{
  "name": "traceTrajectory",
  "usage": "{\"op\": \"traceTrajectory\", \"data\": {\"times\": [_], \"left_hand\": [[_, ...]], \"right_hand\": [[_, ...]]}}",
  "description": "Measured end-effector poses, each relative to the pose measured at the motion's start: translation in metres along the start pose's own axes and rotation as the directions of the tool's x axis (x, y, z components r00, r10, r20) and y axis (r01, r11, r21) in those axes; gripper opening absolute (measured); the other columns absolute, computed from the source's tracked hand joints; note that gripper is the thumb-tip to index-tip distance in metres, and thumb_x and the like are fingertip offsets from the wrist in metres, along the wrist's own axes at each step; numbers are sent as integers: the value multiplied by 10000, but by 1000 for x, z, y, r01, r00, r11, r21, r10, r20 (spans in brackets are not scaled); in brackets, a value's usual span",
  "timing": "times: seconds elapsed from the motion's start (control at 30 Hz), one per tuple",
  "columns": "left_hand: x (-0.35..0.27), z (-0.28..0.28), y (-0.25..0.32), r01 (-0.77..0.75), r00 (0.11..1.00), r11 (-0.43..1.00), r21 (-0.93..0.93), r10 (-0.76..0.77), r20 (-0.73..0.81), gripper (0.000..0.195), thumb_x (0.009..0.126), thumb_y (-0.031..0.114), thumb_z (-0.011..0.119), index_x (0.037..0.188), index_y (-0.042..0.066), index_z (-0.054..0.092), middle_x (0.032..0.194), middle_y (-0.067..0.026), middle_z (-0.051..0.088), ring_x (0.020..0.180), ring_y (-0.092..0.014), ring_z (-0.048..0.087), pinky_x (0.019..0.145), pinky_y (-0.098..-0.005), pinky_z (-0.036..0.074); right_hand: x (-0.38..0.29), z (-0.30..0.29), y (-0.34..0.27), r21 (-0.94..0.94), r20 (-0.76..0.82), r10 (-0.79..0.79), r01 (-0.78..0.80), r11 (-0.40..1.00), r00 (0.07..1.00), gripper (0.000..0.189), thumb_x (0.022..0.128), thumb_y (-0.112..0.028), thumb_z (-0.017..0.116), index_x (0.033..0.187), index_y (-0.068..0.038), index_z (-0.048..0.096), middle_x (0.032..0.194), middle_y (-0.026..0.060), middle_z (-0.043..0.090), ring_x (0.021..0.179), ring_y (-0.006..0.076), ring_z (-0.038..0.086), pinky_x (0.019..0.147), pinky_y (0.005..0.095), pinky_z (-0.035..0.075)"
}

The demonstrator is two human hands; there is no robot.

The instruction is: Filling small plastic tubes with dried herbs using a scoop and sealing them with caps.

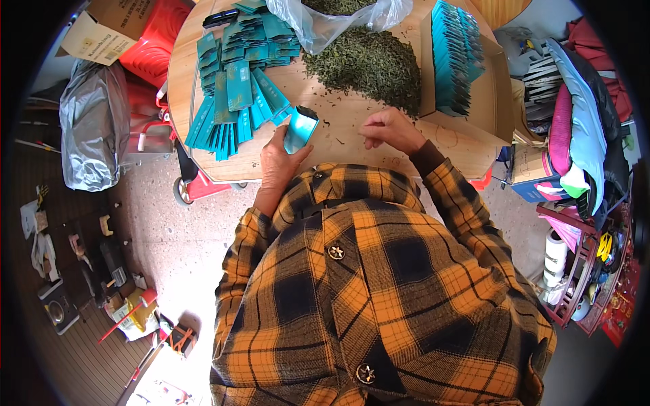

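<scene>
My left hand (pixel 283 155) holds a small teal foil packet (pixel 301 133), tilted, its dark mouth at the upper end. My right hand (pixel 390 131) hovers over the wooden tabletop with curled fingers; whether anything is between them is hidden. Just beyond it lies a heap of dried, dark green tea-like leaves (pixel 363 63), with stray bits scattered around. Many flat teal packets (pixel 239 85) are stacked and fanned out left of the heap. On the right, an open cardboard box (pixel 488 96) holds a tight row of plump teal packets (pixel 449 58).
A clear plastic bag (pixel 335 25) with more leaves stands at the table's far side. A black stapler-like object (pixel 220 18) lies at the far left of the wooden table (pixel 238 165). A grey plastic bag (pixel 95 124) and red stool (pixel 155 40) flank it; folded clothes (pixel 579 122) are piled right.
</scene>
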State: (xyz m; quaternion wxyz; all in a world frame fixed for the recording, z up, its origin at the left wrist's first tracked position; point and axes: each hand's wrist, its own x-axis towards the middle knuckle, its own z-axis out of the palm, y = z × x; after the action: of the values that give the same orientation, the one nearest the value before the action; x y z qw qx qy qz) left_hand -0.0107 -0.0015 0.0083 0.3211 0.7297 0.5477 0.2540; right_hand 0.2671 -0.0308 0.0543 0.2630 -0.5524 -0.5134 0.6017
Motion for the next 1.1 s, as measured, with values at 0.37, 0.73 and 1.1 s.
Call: {"op": "traceTrajectory", "data": {"times": [0.37,0.73,1.1], "left_hand": [[-1,2,-4,-2,1000,1000,-16,2,-22,699,659,289,825,1203,-44,539,1043,-249,647,970,-336,653,830,-376,520],[-2,4,-7,-51,996,999,-14,50,-70,642,644,309,813,1160,10,575,981,-211,662,868,-355,656,763,-402,526],[0,-1,0,-10,1000,1000,-5,10,2,688,657,309,822,1173,-53,547,1026,-253,650,961,-347,653,832,-388,518]], "right_hand": [[17,-2,10,177,-221,-103,144,974,970,207,906,-178,589,962,5,669,815,77,691,659,100,618,606,223,494],[21,-16,6,107,26,21,-23,994,999,217,903,-203,600,930,2,665,805,83,692,645,105,637,590,225,514],[24,-18,9,232,-240,-85,142,962,967,229,916,-175,576,1003,26,645,839,102,686,685,124,641,628,242,526]]}}
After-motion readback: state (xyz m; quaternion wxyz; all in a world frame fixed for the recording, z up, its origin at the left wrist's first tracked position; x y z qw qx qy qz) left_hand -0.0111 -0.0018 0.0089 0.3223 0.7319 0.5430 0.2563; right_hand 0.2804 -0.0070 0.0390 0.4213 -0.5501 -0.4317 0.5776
